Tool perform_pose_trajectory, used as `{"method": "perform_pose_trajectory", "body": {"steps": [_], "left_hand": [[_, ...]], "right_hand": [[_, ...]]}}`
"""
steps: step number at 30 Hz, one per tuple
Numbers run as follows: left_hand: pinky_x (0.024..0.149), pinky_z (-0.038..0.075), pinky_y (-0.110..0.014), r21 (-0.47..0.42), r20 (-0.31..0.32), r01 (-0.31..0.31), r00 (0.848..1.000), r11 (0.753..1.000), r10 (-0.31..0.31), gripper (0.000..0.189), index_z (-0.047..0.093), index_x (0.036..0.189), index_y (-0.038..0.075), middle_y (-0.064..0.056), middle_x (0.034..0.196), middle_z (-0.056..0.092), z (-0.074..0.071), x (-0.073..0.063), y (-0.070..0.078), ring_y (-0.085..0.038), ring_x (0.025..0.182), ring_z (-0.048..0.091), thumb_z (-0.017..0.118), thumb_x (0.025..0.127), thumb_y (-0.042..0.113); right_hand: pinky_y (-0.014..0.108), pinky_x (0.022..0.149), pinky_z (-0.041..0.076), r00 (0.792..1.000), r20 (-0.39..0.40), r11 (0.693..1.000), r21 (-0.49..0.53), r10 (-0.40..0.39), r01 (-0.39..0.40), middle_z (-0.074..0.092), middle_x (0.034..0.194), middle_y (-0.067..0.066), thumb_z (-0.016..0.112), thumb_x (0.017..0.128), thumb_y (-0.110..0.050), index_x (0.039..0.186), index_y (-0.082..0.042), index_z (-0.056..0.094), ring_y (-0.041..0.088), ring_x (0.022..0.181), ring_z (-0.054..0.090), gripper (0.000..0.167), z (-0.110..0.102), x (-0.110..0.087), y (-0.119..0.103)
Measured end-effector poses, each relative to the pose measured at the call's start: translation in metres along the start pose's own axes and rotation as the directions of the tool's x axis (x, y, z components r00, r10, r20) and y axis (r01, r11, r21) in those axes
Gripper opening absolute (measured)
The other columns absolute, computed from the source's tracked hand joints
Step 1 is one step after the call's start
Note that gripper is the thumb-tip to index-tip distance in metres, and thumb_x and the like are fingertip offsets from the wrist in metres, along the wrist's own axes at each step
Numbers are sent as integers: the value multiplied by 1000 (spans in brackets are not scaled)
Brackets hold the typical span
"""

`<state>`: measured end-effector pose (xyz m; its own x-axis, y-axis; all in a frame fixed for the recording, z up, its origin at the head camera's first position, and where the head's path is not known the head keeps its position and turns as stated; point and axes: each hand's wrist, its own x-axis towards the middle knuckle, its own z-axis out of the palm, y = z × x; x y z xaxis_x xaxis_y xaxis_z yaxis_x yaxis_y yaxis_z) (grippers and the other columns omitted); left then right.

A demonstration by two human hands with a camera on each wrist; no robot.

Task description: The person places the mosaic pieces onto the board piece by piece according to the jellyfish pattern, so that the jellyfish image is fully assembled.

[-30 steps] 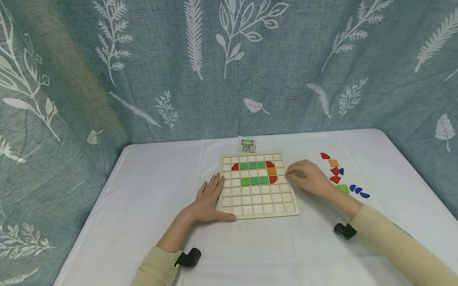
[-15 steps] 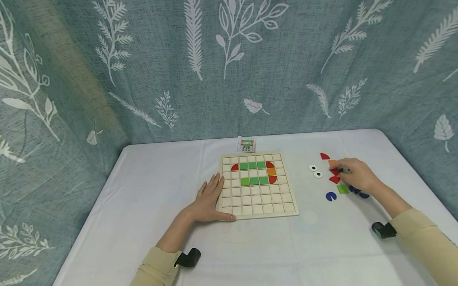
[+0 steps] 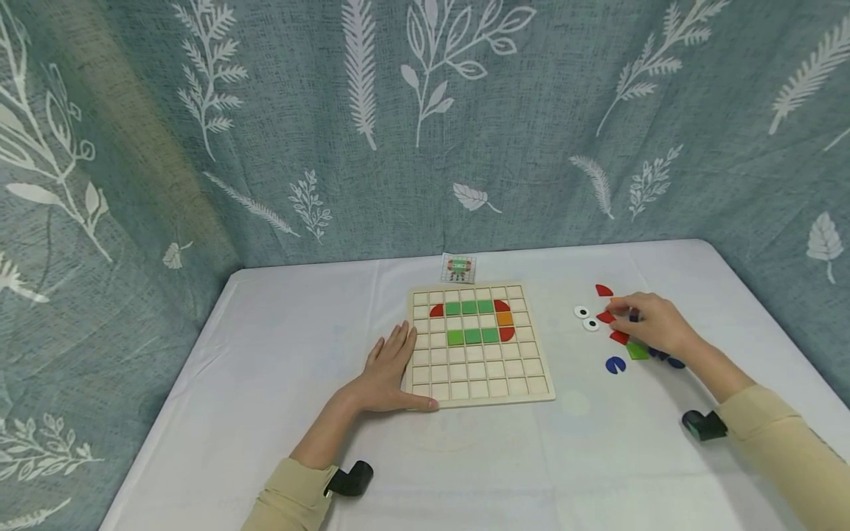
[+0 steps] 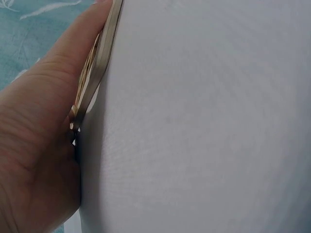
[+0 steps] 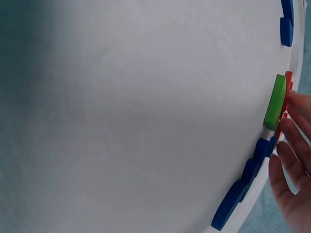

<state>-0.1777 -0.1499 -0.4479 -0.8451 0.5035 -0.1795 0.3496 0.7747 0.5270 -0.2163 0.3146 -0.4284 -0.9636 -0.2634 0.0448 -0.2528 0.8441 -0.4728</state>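
We rest our left hand, fingers straight and spread, on the edge of the board. Our right hand pinches a red piece between thumb and finger, near two white discs.

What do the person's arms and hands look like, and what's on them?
The left sleeve and right sleeve are tan, each ending short of the wrist. A small black device juts out by each cuff, one on the left and one on the right. The left hand and right hand are ungloved. No cables show.
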Motion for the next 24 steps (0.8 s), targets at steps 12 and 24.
{"method": "perform_pose_trajectory", "body": {"steps": [12, 24], "left_hand": [[117, -6, -49, 3, -4, 3, 1000, 1000, -3, 127, 1, 155, 0, -15, 162, -6, -1, -1, 1, -27, 148, -9, 79, 73, 58], [117, -6, -49, 16, -2, -1, 1000, 1000, 1, 127, 0, 155, 1, -15, 162, -8, -1, -2, 1, -26, 148, -11, 78, 74, 58]], "right_hand": [[41, 75, 52, 998, -32, 996, 68, 58, -55, 67, 101, 14, 76, 87, -27, 105, -1, 70, 29, 90, 59, 33, 10, 7, -18], [35, 72, 48, 999, -20, 982, 184, -25, 28, 66, 96, 4, 77, 85, -29, 101, -11, 72, 23, 91, 57, 25, 44, 31, -86]]}}
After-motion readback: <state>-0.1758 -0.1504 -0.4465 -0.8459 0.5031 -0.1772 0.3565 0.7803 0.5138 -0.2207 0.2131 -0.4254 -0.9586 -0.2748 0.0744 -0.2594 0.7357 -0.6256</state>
